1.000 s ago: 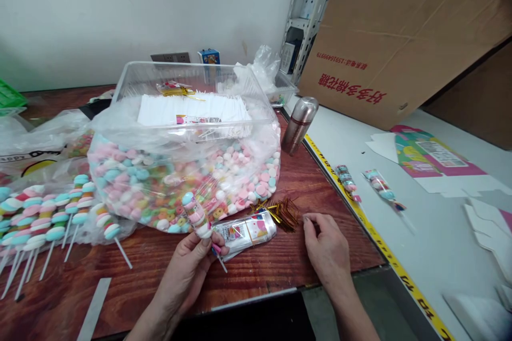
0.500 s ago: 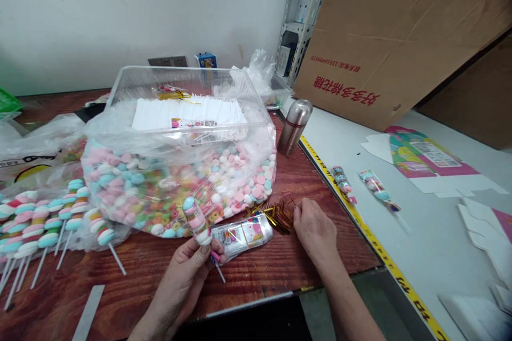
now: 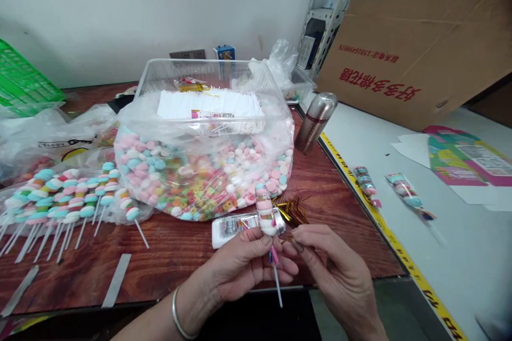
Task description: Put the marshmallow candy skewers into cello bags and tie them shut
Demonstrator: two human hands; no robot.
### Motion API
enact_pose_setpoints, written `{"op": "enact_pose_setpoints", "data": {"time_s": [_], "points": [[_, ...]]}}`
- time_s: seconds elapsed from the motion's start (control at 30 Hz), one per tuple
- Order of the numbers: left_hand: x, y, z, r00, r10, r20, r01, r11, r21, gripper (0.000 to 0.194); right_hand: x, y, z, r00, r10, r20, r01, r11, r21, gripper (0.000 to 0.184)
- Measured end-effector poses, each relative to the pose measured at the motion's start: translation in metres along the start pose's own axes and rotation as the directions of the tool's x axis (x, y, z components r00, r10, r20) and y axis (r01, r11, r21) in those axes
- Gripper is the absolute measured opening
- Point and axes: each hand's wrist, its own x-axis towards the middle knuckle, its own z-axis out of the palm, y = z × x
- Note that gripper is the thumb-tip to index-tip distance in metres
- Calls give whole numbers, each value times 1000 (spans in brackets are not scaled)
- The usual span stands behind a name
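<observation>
My left hand (image 3: 236, 266) grips a marshmallow skewer (image 3: 264, 213) in a printed clear wrapper, just below its lowest marshmallow. The skewer stands nearly upright, its white stick pointing down and the gathered wrapper end showing under my thumb. Close by on the right, my right hand (image 3: 340, 272) pinches a gold twist tie, mostly hidden by the fingertips, beside the wrapper's neck. Behind both hands lie a bunch of gold twist ties (image 3: 295, 210) and a stack of clear printed wrappers (image 3: 230, 230), partly covered by the skewer and left hand.
A large bag of marshmallows (image 3: 192, 181) sits behind, with a clear bin (image 3: 216, 66) of white sticks above it. Unwrapped skewers (image 3: 64, 197) lie left. A steel flask (image 3: 316, 122) stands right; two wrapped skewers (image 3: 404, 192) lie on the white table near a carton (image 3: 400, 37).
My right hand has left the bunch of twist ties with one tie and come to the skewer's neck. My left hand has brought the skewer right and turned it more upright. The view has shifted left.
</observation>
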Motion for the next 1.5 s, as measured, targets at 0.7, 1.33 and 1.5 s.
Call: {"op": "enact_pose_setpoints", "data": {"time_s": [0.7,1.33,1.5], "points": [[-11,15,2,919,393,6,-257,590,766,30,-11,-9,9,876,451,167,-465,883,54,25],[3,3,-8,636,701,324,-59,-374,925,19,-22,9,85,770,632,-91,-487,674,555,26],[2,2,-11,584,722,371,-124,-372,920,21,-20,7,87,749,659,-68,-477,608,635,29]]}}
